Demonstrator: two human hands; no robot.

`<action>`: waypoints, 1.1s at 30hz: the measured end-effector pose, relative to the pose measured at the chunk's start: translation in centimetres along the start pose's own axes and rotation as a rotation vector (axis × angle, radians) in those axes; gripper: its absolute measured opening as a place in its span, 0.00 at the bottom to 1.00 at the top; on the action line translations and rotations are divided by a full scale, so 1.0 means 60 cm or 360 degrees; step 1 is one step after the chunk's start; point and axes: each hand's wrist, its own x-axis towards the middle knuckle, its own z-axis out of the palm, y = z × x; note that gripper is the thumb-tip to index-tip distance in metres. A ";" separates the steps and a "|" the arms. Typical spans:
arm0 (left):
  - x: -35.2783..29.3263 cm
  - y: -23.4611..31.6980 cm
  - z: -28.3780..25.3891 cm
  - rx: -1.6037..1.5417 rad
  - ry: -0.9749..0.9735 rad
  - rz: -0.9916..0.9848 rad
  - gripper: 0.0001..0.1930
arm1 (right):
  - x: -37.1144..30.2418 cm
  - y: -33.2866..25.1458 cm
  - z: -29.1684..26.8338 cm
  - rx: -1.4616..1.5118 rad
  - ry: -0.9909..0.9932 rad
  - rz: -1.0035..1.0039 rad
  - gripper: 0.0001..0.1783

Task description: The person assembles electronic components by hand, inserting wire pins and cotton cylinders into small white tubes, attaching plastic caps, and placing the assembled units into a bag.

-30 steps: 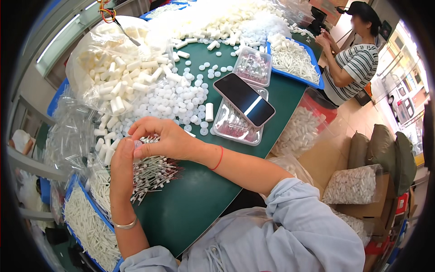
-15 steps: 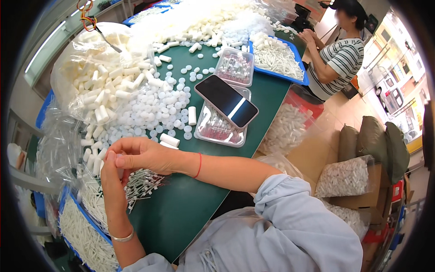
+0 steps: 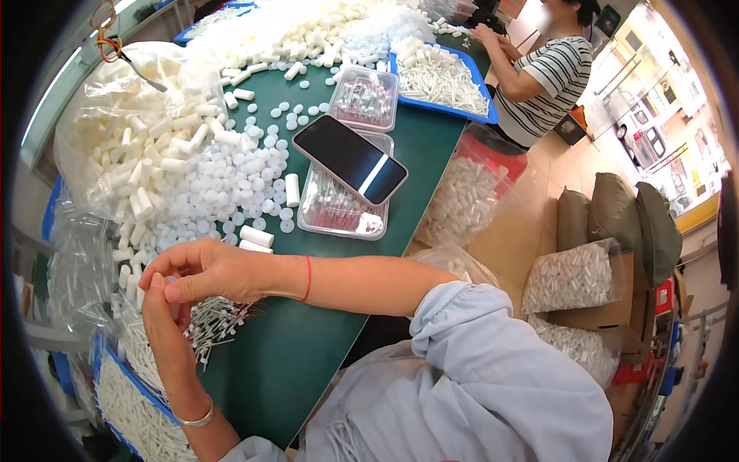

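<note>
At the table's left side, my left hand [image 3: 163,327] and my right hand [image 3: 219,271] meet at the fingertips. Both are closed in a pinch around a small whitish translucent piece [image 3: 170,281], mostly hidden by the fingers; its kind I cannot make out. Beneath and beside them lies a bundle of thin white sticks with metal and dark red ends [image 3: 212,327]. Just beyond the hands, round translucent caps [image 3: 223,181] are heaped. White foam-like cylinders [image 3: 256,237] lie near my right hand, and more spill from a clear bag [image 3: 142,142].
A phone [image 3: 350,159] rests on clear plastic boxes [image 3: 346,217] on the green table [image 3: 308,339]. Blue trays [image 3: 493,115] hold white sticks, one of them at lower left [image 3: 132,375]. Across the table stands a co-worker [image 3: 543,81]. Filled bags [image 3: 573,277] and cartons stand at right.
The whole view has shifted, so the table and my hands appear farther left and the table's far part higher. My hands stay together in the same pinch.
</note>
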 end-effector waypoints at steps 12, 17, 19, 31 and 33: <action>-0.030 0.057 0.049 -0.0830 -0.0091 0.0084 0.21 | -0.016 -0.046 0.042 -0.0847 0.0229 -0.0368 0.38; -0.078 0.045 0.056 -0.1290 -0.0297 0.0323 0.23 | -0.126 -0.090 0.105 -0.1710 0.0664 -0.0588 0.39; -0.123 0.039 0.114 -0.1216 -0.0565 0.0271 0.26 | -0.199 -0.080 0.125 -0.1572 0.0640 -0.0356 0.41; -0.276 -0.100 0.229 -0.0544 -0.1366 -0.0604 0.22 | -0.527 -0.023 0.164 -0.1423 0.1490 0.0500 0.12; -0.288 -0.114 0.237 -0.0913 -0.1187 -0.0878 0.20 | -0.529 -0.015 0.162 -0.1332 0.1509 0.0553 0.12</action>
